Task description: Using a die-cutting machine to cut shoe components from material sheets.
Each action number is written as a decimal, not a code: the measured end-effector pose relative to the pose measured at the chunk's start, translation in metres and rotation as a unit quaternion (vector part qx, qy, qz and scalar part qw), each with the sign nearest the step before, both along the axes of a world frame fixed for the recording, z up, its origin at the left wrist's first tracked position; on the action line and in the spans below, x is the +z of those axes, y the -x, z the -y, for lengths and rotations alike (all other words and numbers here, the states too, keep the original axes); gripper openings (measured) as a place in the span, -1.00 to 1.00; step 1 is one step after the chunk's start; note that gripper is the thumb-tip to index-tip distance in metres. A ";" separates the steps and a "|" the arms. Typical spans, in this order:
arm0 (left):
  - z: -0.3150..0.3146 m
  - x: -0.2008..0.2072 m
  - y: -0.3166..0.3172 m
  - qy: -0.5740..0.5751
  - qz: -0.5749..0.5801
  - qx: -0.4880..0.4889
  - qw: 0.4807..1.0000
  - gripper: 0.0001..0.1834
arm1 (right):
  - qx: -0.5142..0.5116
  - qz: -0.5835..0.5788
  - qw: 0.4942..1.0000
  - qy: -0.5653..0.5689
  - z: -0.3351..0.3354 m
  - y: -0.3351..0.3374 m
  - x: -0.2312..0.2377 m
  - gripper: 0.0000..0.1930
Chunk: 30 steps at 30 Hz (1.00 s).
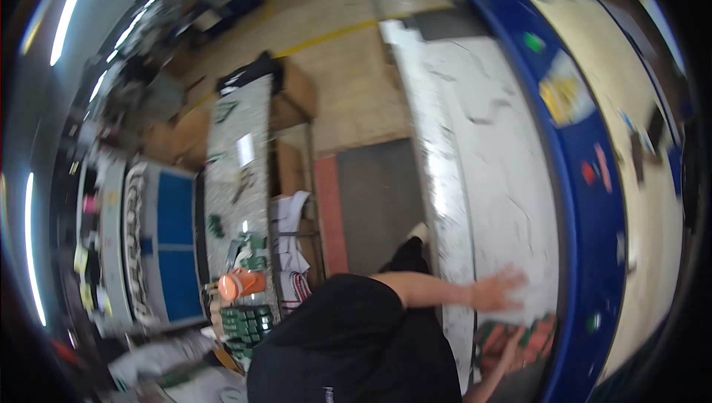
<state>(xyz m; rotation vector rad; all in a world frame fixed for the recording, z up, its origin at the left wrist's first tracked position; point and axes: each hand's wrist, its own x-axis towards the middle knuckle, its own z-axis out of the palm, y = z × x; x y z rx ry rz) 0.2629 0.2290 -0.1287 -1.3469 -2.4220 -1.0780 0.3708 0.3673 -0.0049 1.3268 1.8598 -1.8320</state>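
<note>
1. The white-topped workbench [489,158] runs along the blue panel [586,202].
2. Left hand [498,290] – fingers spread open, flat on the workbench's white cover, gripping nothing.
3. Right hand [512,345] lies on the red-and-green packets [519,332] at the workbench's near end – whether it grips them I cannot tell; too blurred.
4. Well to the left of the workbench, an orange container [241,284].

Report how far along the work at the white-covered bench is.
Done: a white sheet already covers the bench along the blue rail, though it lies wrinkled. In hand: the left hand is spread flat on the sheet, and the right hand reaches into the orange and green packs at its near end. Left: those packs are unsorted; blur hides more.
</note>
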 end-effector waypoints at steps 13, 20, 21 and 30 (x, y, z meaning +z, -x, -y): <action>0.000 -0.002 0.008 -0.024 -0.012 -0.002 1.000 -0.65 | 0.301 -0.167 0.786 -0.514 -0.105 -0.030 -0.021 -0.41; 0.000 0.009 0.007 0.020 0.013 -0.087 0.996 -0.60 | 0.269 -0.177 0.828 -0.458 -0.097 -0.100 0.007 -0.39; 0.004 0.013 0.009 0.039 0.017 -0.070 0.997 -0.58 | 0.299 -0.210 0.809 -0.460 -0.097 -0.094 0.019 -0.31; 0.022 0.021 0.016 0.053 0.132 -0.081 0.986 -0.53 | 0.270 -0.208 0.806 -0.484 -0.077 -0.108 0.021 -0.04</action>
